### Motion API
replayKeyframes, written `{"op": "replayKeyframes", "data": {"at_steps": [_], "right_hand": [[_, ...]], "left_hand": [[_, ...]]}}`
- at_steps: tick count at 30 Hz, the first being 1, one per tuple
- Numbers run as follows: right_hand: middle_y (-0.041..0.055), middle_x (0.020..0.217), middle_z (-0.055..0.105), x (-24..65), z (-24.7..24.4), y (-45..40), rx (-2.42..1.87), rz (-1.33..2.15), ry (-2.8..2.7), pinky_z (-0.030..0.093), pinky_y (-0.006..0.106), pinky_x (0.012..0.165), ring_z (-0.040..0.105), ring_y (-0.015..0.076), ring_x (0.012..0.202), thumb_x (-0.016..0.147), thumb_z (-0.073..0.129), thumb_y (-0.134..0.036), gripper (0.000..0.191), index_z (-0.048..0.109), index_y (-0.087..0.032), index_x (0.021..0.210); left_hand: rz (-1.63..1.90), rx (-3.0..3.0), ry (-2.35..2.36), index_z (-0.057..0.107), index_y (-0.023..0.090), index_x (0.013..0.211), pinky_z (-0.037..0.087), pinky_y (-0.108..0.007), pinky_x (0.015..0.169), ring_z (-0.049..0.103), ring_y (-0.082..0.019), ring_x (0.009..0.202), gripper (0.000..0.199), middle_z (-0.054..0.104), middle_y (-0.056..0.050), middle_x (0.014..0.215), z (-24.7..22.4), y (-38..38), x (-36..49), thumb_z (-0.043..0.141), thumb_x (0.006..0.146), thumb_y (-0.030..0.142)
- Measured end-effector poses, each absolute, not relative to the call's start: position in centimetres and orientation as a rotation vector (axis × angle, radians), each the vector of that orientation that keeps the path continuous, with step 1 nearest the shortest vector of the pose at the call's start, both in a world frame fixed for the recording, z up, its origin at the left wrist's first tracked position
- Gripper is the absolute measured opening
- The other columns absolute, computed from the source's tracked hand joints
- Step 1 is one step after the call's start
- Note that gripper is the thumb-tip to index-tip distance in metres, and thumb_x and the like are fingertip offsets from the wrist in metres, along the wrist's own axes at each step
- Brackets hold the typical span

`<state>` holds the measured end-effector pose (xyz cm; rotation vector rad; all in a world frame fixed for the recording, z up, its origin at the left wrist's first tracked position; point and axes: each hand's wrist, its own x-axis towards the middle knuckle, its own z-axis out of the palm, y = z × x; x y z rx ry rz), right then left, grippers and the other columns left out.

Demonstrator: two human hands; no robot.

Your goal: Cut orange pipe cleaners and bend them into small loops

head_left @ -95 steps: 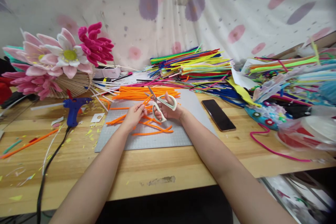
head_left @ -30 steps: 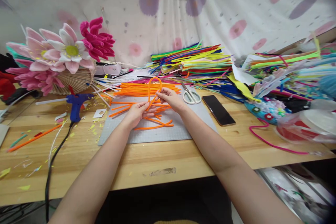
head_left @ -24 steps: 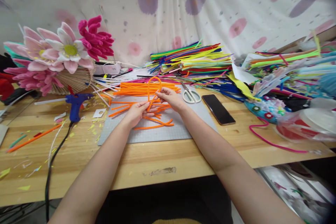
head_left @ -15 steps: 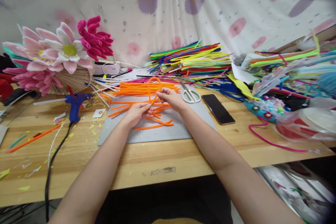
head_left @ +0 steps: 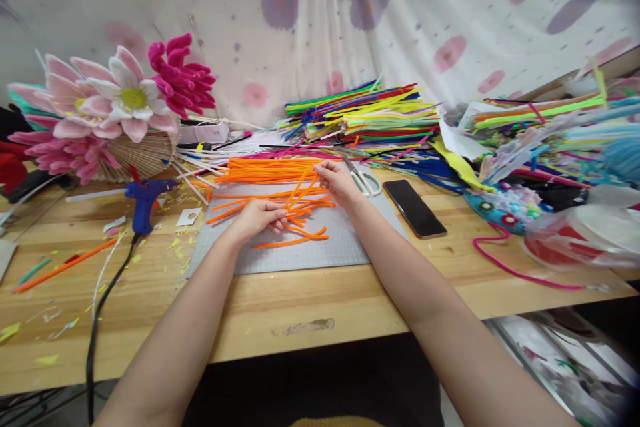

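Observation:
An orange pipe cleaner (head_left: 299, 191) runs slantwise between my hands, bent so that two strands show. My left hand (head_left: 261, 219) pinches its lower end between thumb and fingers. Higher and to the right, my right hand (head_left: 337, 180) grips the other end with its fingertips. Below them lies a grey cutting mat (head_left: 345, 250) with several loose orange pipe cleaners (head_left: 293, 240) on it. Behind the hands, a thick bundle of orange pipe cleaners (head_left: 270, 170) lies along the mat's far edge. Scissors (head_left: 367, 184) with pale handles rest just beyond my right hand.
A black phone (head_left: 415, 208) lies right of the mat. On the left are a blue glue gun (head_left: 143, 203) with its cord and a cluster of plush flowers (head_left: 133, 95). Piles of coloured pipe cleaners (head_left: 370, 113) fill the back. A pink pipe cleaner (head_left: 520, 273) lies at right.
My right hand has moved up and to the right, away from my left. The upright round loop of the orange pipe cleaner is now drawn into a slanting, narrower shape.

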<state>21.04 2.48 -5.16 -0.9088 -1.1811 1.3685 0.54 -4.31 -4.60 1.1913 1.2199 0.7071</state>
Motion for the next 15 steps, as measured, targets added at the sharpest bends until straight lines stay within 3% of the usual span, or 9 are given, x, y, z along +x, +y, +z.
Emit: {"op": "replayKeyframes", "data": {"at_steps": [5,9,12,15], "right_hand": [[-0.0088,0.049,0.040,20.8,-5.4,2.7,-0.993,1.358,-1.055,0.025,0.018,0.040,0.033,0.0023,0.040,0.046,0.075,-0.044,0.043,0.044,-0.018,0.061],[-0.0063,0.052,0.045,21.9,-5.0,2.9,-1.160,1.266,-1.208,0.032,0.018,0.044,0.038,0.0041,0.043,0.058,0.069,-0.046,0.036,0.048,-0.018,0.066],[-0.0007,0.065,0.056,24.9,-4.3,3.3,-1.521,0.892,-1.425,0.039,0.022,0.053,0.049,0.0085,0.053,0.070,0.061,-0.040,0.025,0.052,-0.018,0.077],[0.0071,0.084,0.062,28.4,-4.0,3.8,-2.031,0.346,-1.653,0.042,0.029,0.067,0.058,0.0181,0.077,0.067,0.062,-0.036,0.024,0.055,-0.017,0.080]], "left_hand": [[0.695,1.192,1.194,0.067,0.012,0.067,0.050,-0.024,0.051,0.055,-0.009,0.047,0.018,0.065,-0.003,0.057,-4.6,-4.3,0.3,0.074,0.059,0.027],[0.723,1.195,1.270,0.067,0.011,0.068,0.050,-0.024,0.051,0.056,-0.010,0.046,0.020,0.063,-0.002,0.054,-4.5,-4.2,-0.3,0.075,0.057,0.025],[0.796,1.201,1.334,0.067,0.011,0.068,0.049,-0.022,0.049,0.056,-0.009,0.047,0.017,0.063,-0.002,0.054,-4.4,-4.0,-1.2,0.073,0.060,0.025],[0.869,1.228,1.379,0.066,0.012,0.069,0.046,-0.020,0.045,0.055,-0.009,0.047,0.016,0.064,-0.003,0.057,-4.6,-3.6,-2.0,0.071,0.061,0.025]]}}
